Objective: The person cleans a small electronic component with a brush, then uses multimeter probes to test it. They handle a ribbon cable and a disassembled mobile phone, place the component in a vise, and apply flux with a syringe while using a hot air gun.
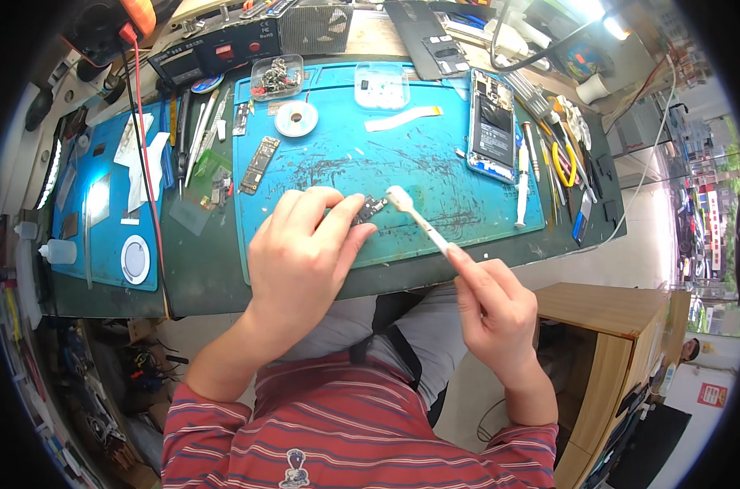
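A small dark circuit board [373,209] is pinched between the thumb and fingers of my left hand [303,242], low over the blue work mat [321,155]. Part of the board is hidden behind those fingers. My right hand [497,306] grips a white-handled brush [425,224] by its shaft. The brush's pale head is raised just right of the board, apart from it. To the left of my left hand, a longer circuit board [260,165] lies on the mat. An opened phone [493,126] with its battery exposed rests at the mat's right side.
A solder wire spool [296,119], a box of small metal parts [276,78], a clear tray [381,86] and a white flex strip [403,119] sit on the mat. Yellow-handled pliers [564,165] and a syringe [523,186] lie at right. Red and black cables cross the left side.
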{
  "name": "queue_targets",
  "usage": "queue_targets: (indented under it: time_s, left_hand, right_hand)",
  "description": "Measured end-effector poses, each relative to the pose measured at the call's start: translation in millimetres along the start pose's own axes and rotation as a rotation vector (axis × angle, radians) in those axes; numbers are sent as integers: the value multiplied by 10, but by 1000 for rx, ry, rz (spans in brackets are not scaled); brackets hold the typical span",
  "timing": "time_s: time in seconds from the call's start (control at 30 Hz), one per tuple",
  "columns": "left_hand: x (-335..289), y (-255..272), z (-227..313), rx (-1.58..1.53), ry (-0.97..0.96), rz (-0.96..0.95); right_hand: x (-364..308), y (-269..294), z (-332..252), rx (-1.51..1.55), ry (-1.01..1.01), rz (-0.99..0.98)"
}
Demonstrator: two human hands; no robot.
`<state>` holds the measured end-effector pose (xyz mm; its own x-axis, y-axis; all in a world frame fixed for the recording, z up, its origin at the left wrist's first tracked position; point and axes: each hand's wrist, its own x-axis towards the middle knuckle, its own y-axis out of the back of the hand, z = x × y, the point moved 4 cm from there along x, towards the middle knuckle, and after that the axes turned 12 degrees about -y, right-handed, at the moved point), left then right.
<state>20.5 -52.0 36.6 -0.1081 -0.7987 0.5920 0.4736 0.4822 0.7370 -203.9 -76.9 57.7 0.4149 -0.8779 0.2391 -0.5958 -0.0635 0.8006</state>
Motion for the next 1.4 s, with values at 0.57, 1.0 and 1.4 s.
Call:
queue_targets:
  time_s: [0.57, 1.0, 1.4]
  left_hand:
    - [5, -57, -20, 20, 57, 17]
    - [-16, -77, -25, 60, 17, 41]
    - [-1, -52, 6, 65, 37, 30]
  right_hand:
    - [198, 135, -130, -311, -54, -61]
    - [176, 124, -112, -233, -51, -79]
    - [67, 31, -205, -184, 46, -142]
